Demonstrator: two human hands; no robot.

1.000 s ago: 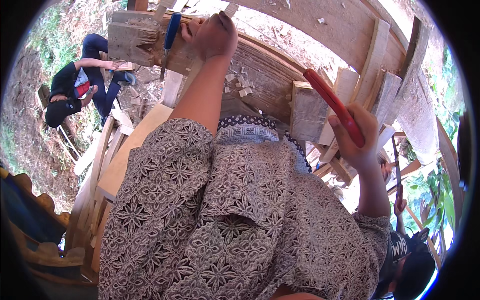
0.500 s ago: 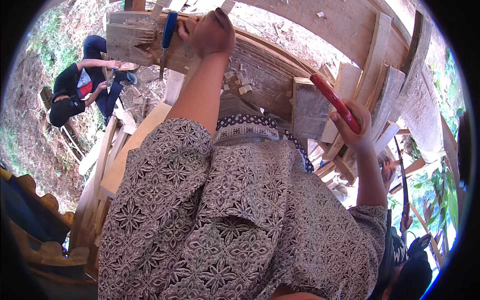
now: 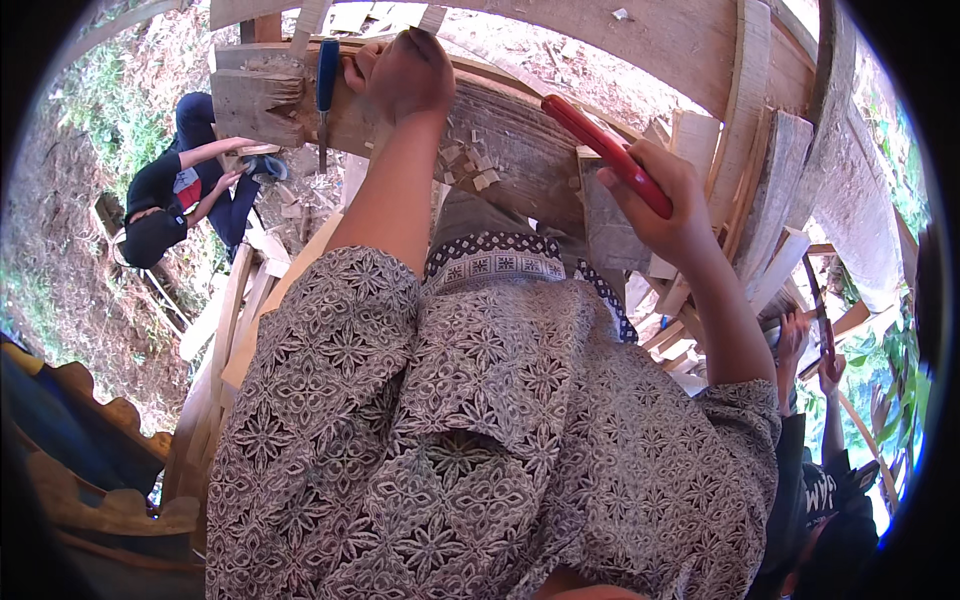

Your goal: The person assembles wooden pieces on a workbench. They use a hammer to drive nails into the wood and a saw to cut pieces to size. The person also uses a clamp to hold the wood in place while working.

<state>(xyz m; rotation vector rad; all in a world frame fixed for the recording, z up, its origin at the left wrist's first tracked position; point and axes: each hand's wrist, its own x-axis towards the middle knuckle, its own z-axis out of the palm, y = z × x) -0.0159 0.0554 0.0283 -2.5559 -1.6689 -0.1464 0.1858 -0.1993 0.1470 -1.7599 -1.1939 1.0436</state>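
My right hand is wrapped round the red handle of a long tool that slants up and left over the wooden beam. I cannot clearly make out its blade. My left hand is closed on top of the beam, its fingers curled at the far side; what they hold is hidden. Just left of it, a chisel-like tool with a blue handle stands upright against the beam, its thin metal blade pointing down. Small wood chips lie on the beam below my left wrist.
A person in black sits on the ground at the left, bent over wood. At the lower right another person's raised hands are close to my right elbow. Planks lean at the right; a carved wooden piece stands lower left.
My right hand and the red-handled tool have moved left, closer to my left hand. My left hand stays on the beam. The person at the lower right has raised both hands.
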